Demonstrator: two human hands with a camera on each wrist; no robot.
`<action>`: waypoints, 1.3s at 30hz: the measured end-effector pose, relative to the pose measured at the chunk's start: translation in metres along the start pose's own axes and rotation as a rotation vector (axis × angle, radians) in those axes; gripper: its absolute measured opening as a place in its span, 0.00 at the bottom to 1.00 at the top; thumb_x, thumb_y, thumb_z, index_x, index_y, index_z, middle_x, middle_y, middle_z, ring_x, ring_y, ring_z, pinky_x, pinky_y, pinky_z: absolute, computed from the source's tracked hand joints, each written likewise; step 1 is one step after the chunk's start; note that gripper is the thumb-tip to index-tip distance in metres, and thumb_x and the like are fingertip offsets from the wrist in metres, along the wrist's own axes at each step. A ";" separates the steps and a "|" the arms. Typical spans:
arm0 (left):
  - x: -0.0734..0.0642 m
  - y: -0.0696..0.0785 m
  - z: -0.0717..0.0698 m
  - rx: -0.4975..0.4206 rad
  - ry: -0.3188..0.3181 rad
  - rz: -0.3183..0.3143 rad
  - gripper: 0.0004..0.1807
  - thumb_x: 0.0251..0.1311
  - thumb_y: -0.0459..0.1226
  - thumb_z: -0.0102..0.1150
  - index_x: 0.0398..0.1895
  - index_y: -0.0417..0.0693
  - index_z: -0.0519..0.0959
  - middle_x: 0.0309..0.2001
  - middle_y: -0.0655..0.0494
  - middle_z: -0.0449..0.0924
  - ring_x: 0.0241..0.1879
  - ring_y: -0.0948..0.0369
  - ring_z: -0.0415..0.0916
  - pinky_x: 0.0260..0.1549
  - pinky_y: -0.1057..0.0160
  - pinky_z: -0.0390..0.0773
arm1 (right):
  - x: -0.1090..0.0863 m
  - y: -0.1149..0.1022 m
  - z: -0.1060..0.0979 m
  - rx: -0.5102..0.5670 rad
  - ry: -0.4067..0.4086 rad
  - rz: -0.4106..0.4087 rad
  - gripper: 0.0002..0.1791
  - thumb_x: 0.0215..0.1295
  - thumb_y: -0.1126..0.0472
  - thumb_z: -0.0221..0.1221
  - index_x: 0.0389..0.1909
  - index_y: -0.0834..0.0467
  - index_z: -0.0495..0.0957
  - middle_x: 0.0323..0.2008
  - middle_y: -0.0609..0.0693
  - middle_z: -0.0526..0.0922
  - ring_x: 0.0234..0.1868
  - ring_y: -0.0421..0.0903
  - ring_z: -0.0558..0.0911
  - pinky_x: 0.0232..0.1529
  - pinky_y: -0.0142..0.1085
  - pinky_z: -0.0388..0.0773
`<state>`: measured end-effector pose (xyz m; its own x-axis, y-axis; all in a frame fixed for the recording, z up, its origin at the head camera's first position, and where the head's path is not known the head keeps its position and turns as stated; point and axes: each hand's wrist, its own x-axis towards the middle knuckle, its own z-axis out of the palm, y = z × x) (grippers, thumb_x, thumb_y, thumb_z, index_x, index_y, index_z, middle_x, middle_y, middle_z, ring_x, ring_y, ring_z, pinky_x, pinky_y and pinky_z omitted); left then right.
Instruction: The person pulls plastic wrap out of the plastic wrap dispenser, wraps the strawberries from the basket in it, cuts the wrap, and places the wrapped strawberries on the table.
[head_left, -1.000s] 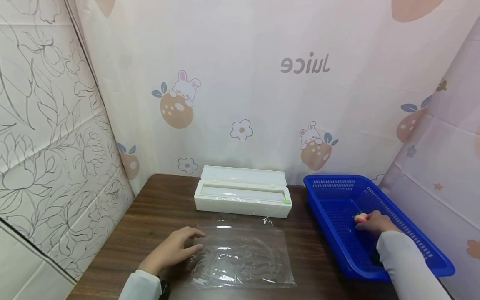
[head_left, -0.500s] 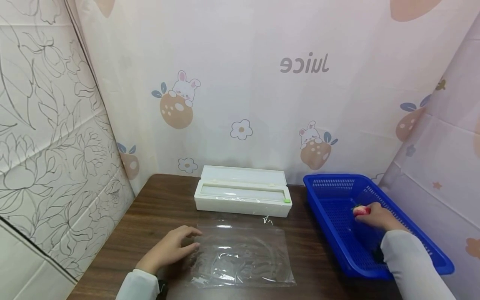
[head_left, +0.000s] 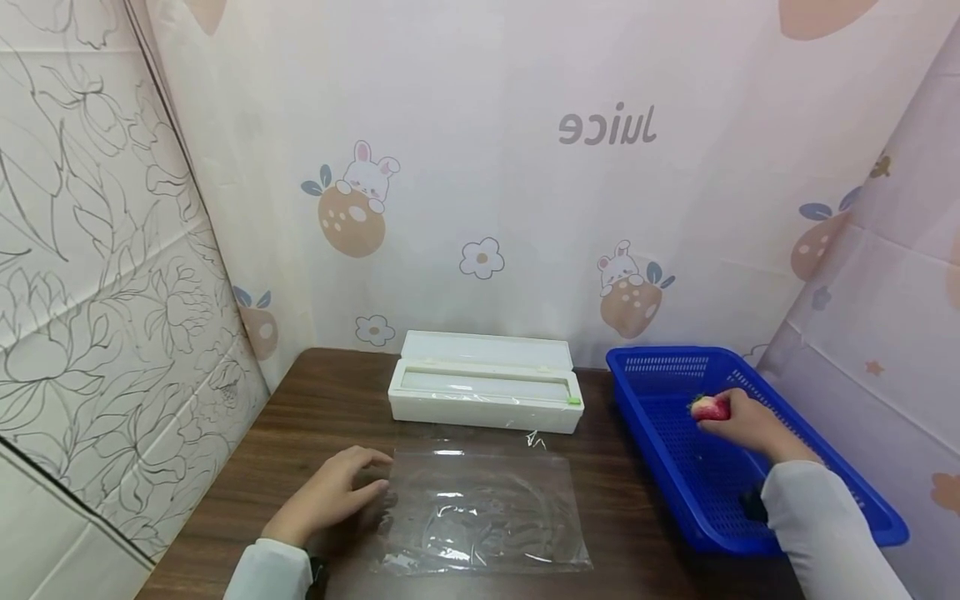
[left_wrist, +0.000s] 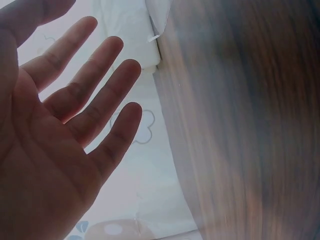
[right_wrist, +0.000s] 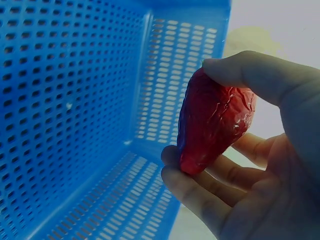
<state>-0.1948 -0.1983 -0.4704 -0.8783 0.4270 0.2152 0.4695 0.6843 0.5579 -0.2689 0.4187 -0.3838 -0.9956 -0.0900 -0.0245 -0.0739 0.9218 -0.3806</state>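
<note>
My right hand (head_left: pixel 759 429) grips a red strawberry (head_left: pixel 710 408) over the blue basket (head_left: pixel 660 467), between thumb and fingers. In the right wrist view the strawberry (right_wrist: pixel 217 122) looks glossy and wrinkled, its narrow tip at the fingertips. Green leaves show at its other end in the head view. My left hand (head_left: pixel 330 496) is at the left edge of a clear sheet of plastic film (head_left: pixel 487 512) spread flat on the table. Its fingers are spread and hold nothing, as the left wrist view of the hand (left_wrist: pixel 75 120) shows.
Behind the film stands a white cling film box (head_left: pixel 483 410) with its lid raised and a green cutter at its right end. The dark wooden table (head_left: pixel 300 425) meets a patterned curtain (head_left: pixel 480 167) at the back. Another printed curtain lines the left side.
My right hand has risen a little from the basket floor with the strawberry, drifting slightly back and left. My left hand has slid a little leftward, off the film's edge.
</note>
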 end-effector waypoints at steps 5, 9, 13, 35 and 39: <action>-0.003 -0.003 -0.003 0.015 0.020 -0.031 0.17 0.59 0.46 0.59 0.49 0.50 0.77 0.47 0.55 0.78 0.47 0.56 0.73 0.45 0.47 0.77 | -0.004 -0.013 0.000 -0.019 0.028 -0.029 0.37 0.55 0.51 0.64 0.49 0.79 0.61 0.36 0.72 0.74 0.33 0.57 0.75 0.34 0.53 0.78; -0.004 -0.004 -0.006 0.026 0.028 -0.035 0.18 0.60 0.47 0.58 0.49 0.50 0.76 0.46 0.55 0.78 0.47 0.56 0.73 0.45 0.47 0.77 | -0.003 -0.019 -0.001 -0.037 0.048 -0.040 0.39 0.56 0.48 0.63 0.51 0.77 0.61 0.40 0.74 0.73 0.35 0.59 0.75 0.35 0.55 0.78; -0.006 -0.007 -0.008 0.024 0.033 -0.046 0.18 0.60 0.46 0.59 0.50 0.49 0.76 0.47 0.54 0.78 0.47 0.55 0.74 0.45 0.47 0.77 | -0.004 -0.027 0.000 -0.062 0.091 -0.082 0.39 0.56 0.47 0.63 0.52 0.77 0.62 0.41 0.75 0.73 0.36 0.60 0.75 0.34 0.55 0.78; -0.015 -0.011 -0.014 0.004 0.044 -0.113 0.19 0.59 0.45 0.59 0.52 0.50 0.75 0.48 0.50 0.77 0.47 0.52 0.73 0.45 0.46 0.77 | -0.013 -0.063 0.000 -0.038 0.114 -0.171 0.40 0.57 0.44 0.62 0.57 0.71 0.63 0.47 0.72 0.73 0.41 0.60 0.75 0.40 0.58 0.79; -0.016 -0.012 -0.015 -0.008 0.036 -0.112 0.19 0.60 0.46 0.58 0.52 0.50 0.75 0.49 0.51 0.78 0.46 0.54 0.74 0.44 0.47 0.78 | -0.015 -0.065 0.003 -0.019 0.138 -0.201 0.40 0.55 0.42 0.62 0.57 0.68 0.64 0.47 0.70 0.74 0.42 0.59 0.76 0.40 0.58 0.79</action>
<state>-0.1874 -0.2217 -0.4685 -0.9281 0.3265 0.1792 0.3671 0.7217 0.5868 -0.2486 0.3585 -0.3615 -0.9591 -0.2210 0.1770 -0.2710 0.8977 -0.3475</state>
